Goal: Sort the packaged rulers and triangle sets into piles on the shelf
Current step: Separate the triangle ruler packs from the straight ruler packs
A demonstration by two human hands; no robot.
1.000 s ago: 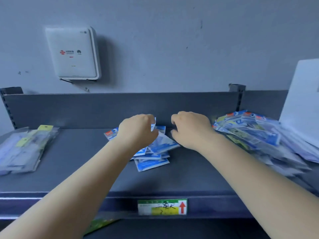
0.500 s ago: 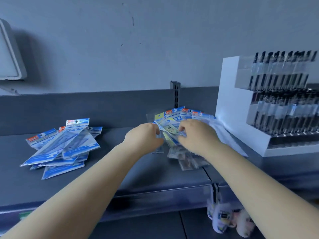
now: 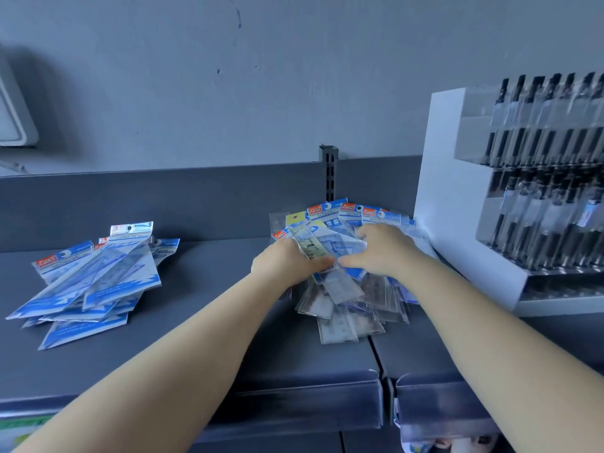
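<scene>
A mixed pile (image 3: pixel 354 304) of clear packaged rulers and blue triangle-set packs lies on the grey shelf (image 3: pixel 212 338), right of centre. Both hands are in it. My left hand (image 3: pixel 287 263) pinches a clear packaged ruler (image 3: pixel 309 245) that slants up out of the pile. My right hand (image 3: pixel 384 253) grips a blue triangle-set pack (image 3: pixel 340 245) from the other side, its thumb touching the ruler's lower end. A separate pile of blue triangle-set packs (image 3: pixel 94 279) lies fanned out at the left of the shelf.
A white display rack of black pens (image 3: pixel 510 207) stands against the right side of the mixed pile. A slotted upright post (image 3: pixel 328 173) rises from the shelf's back wall. A white wall box (image 3: pixel 13 119) shows at the left edge. A seam (image 3: pixel 376 358) splits the shelf.
Both hands left the blue pile and moved right to the mixed pile, the view panning with them. They have since closed on packs there, the left one lifting a ruler.
</scene>
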